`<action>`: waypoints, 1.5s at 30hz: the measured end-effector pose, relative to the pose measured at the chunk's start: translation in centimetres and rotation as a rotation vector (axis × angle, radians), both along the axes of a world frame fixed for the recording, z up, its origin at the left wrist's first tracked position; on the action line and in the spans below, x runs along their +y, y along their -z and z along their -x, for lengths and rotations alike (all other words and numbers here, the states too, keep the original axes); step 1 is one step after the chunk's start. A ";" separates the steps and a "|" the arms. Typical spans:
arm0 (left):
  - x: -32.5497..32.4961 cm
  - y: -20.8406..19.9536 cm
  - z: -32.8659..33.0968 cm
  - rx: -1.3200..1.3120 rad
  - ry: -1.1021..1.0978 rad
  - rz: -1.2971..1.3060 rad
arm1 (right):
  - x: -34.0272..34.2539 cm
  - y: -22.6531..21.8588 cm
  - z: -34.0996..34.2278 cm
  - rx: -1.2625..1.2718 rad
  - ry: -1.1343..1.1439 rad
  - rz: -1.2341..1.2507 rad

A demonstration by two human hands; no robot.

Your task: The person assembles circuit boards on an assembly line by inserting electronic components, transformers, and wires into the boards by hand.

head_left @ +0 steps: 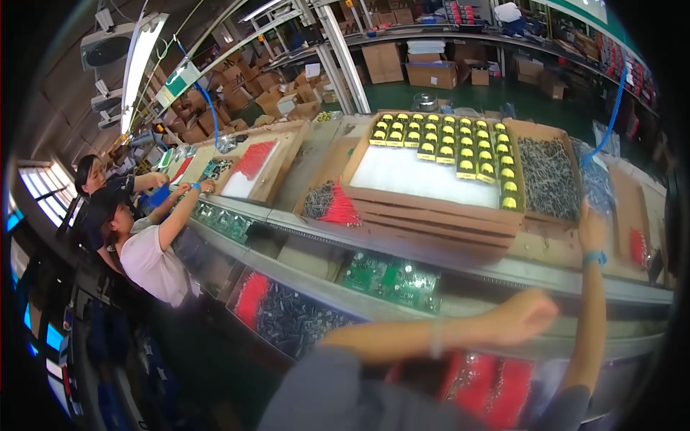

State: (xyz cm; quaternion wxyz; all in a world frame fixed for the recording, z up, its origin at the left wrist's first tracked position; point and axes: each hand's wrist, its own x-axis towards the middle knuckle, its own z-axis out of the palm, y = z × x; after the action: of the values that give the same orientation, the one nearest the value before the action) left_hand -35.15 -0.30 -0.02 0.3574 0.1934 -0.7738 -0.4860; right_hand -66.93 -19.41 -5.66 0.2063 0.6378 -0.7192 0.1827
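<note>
My left hand (528, 314) is curled closed and blurred over the near rail. Whatever its fingers hold, if anything, is hidden. Farther out, my right hand (592, 224) reaches to a clear plastic bag (598, 183) on the bench, its fingertips lost against the bag. Left of that bag stands a cardboard box of grey wire-leaded parts (550, 179). Green circuit boards (392, 280) lie in the line channel, left of my left hand. Below my forearms are red parts with metal leads (496, 388).
A stacked cardboard tray (431, 230) carries rows of black-and-yellow parts (466, 144). Red-sleeved parts (339, 207) lie beside it. A bin of dark parts (298, 316) sits near left. Two co-workers (154, 258) work farther left. A blue coiled hose (614, 108) hangs at right.
</note>
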 end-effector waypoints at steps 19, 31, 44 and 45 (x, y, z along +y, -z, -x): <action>7.1 -0.3 -35.9 -0.433 -0.693 -0.049 | 25.4 -8.2 -27.8 -0.860 -0.579 -0.268; -1.9 1.4 -43.7 -0.383 -0.904 0.435 | 30.2 -6.6 -42.2 0.103 -1.164 -0.644; -14.4 2.4 -44.8 -0.710 -1.100 0.423 | 30.3 -4.2 -41.0 -0.082 -1.181 -0.752; -14.4 2.2 -45.1 -0.756 -1.108 0.401 | 30.3 -4.1 -40.9 -0.122 -1.193 -0.729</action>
State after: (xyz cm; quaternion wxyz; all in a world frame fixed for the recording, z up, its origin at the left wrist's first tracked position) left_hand 9.99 -14.73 -2.22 0.2877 0.6456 -0.7071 0.0204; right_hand -26.07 10.87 -1.55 -0.1970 0.9407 -0.2720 0.0475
